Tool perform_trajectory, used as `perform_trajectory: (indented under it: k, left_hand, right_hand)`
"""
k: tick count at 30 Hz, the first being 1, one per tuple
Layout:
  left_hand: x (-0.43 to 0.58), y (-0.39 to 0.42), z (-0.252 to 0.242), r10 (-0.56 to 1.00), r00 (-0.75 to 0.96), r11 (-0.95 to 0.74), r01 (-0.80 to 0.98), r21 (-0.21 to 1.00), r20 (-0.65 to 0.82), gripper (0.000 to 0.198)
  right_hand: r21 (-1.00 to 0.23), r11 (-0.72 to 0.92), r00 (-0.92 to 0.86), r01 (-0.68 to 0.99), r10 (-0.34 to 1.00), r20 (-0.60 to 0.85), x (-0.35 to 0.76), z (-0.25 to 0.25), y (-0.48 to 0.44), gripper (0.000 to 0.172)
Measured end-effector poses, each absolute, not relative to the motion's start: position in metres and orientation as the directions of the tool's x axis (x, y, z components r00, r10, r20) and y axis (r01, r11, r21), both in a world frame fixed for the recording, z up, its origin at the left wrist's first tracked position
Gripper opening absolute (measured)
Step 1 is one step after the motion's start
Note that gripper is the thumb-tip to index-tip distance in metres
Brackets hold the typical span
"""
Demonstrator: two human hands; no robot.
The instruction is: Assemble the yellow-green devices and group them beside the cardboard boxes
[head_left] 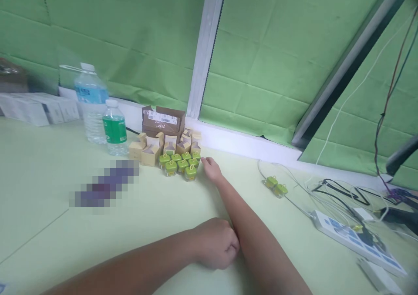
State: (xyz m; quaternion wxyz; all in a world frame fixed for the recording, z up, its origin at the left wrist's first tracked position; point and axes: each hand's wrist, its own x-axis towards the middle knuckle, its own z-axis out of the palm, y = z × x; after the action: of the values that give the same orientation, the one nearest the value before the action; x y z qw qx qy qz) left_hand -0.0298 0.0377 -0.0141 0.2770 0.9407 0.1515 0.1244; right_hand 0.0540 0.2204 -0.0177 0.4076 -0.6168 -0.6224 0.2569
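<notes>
Small clear containers [182,165] with green lids and looped handles stood clustered mid-table. Right of them lay the right hand [211,169], fingers partly bent, any grip impossible to tell; the left hand [217,243] was balled tight, nothing visible in it. The pale tabletop [156,208] bore bottles [115,132], opened cartons [150,153] and a power strip [357,240] before green blinds [261,68].

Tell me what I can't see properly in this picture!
All in the head view:
Left hand: its fist hides the palm.
Right hand: contact with the green-lidded jars is too small to tell.
Purplish patch: blurred into blocks.
Box label: writing too small.
Large bottle: partly behind the small bottle.
</notes>
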Motion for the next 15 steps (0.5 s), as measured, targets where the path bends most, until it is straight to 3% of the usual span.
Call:
perform_trajectory:
  k: [7, 15]
  left_hand:
    - [-0.032, 0.039, -0.019, 0.394, 0.906, -0.805, 0.259, 0.534, 0.155, 0.015]
    - [-0.033, 0.039, -0.013, 0.423, 0.899, -0.747, 0.274, 0.605, 0.114, 0.023]
  right_hand:
    - [-0.870, 0.087, 0.041, 0.486, 0.992, 0.122, 0.047, -0.028, 0.265, 0.025]
    - [-0.900, 0.105, 0.031, 0.422, 0.991, 0.130, 0.038, -0.028, 0.264, 0.024]
